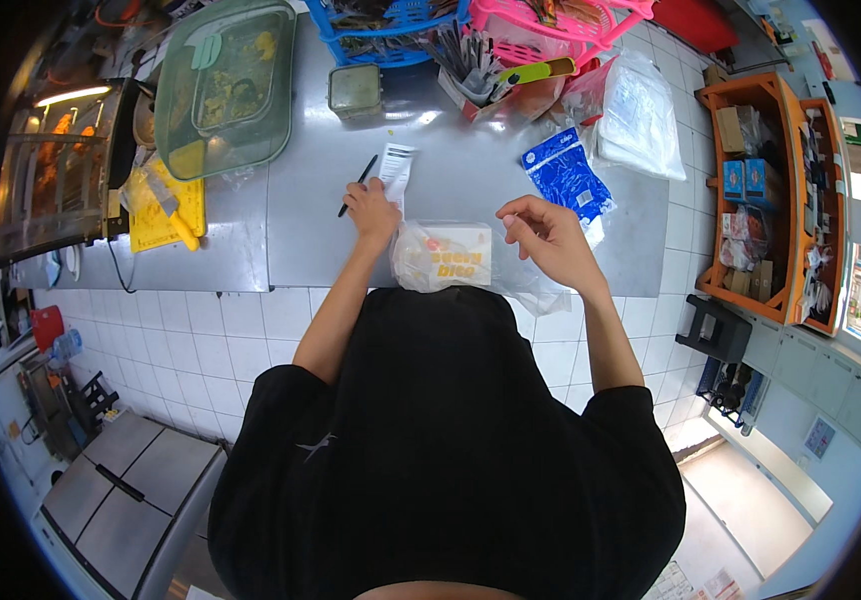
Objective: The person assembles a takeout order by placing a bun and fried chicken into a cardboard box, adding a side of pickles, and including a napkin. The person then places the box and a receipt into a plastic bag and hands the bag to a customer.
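Clear plastic wrapped the white boxed meal [443, 256] that sat on the steel table [251, 250] right in front of me, at 6 o'clock from the paper slip [396, 170]. My left hand [372, 210] lay flat at the bag's 10 o'clock corner, fingers [359, 192] spread and pressing down on the lower end of the slip, gripping nothing. A black pen [358, 185] lay just beside that hand, at its 11 o'clock, touching or nearly touching my fingertips; I could not tell which.

My right hand [546, 235] hovered at 3 o'clock of the box, raised off the table, wrist bent, fingers [517, 212] curled loosely inward with thumb and forefinger close together. Whether they pinched a bit of the thin plastic I could not tell; the film was too clear against the metal. Both forearms reached forward from my body, elbows out, the left one straighter than the right.

I judged the risks small but real. The loose bag mouth trailed toward 4 o'clock, and a careless pull there could drag the box off the near edge of the table. A sweep of my left hand could send the pen rolling or slide the slip away.

A blue packet [563, 172] lay at 1 o'clock, a yellow cutting board [156, 215] far off at 9 o'clock.
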A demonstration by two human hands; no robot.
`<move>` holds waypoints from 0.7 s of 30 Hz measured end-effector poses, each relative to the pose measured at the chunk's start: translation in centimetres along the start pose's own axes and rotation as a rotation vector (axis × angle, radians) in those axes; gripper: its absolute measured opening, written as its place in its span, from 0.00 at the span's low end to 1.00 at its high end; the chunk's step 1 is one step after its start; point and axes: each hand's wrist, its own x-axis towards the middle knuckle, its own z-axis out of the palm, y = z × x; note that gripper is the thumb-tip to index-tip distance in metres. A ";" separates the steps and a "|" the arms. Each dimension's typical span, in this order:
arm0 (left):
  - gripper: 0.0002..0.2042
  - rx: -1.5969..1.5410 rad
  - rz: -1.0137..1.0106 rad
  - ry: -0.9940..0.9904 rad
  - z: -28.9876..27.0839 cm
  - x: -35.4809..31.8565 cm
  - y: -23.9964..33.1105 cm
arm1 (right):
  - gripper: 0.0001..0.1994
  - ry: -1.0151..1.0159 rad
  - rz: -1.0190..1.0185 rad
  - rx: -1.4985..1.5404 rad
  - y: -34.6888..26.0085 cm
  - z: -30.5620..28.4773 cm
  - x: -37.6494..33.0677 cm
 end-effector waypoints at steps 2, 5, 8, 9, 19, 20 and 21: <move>0.37 -0.128 -0.019 -0.066 0.2 -0.3 0.4 | 0.09 0.003 0.031 0.071 0.6 0.4 -0.1; 0.41 -0.311 0.047 -0.056 -1.8 -0.2 1.9 | 0.09 -0.033 0.023 0.143 1.0 0.2 -0.5; 0.42 -0.720 0.150 -0.195 -7.2 0.0 4.9 | 0.11 0.028 0.078 0.134 0.8 -0.1 -0.7; 0.42 -0.884 0.160 -0.281 -9.6 0.0 6.0 | 0.12 0.054 0.077 0.168 0.7 0.0 -0.6; 0.41 -0.131 0.488 0.047 -19.5 -11.3 10.3 | 0.14 0.483 -0.332 0.497 -2.1 2.6 -1.2; 0.40 -0.064 0.351 -0.054 -19.0 -11.2 9.3 | 0.10 0.502 -0.402 0.477 -2.1 2.8 -1.9; 0.36 -0.234 0.366 -0.128 -18.8 -10.6 7.8 | 0.10 0.284 -0.477 0.288 -1.7 2.9 -1.9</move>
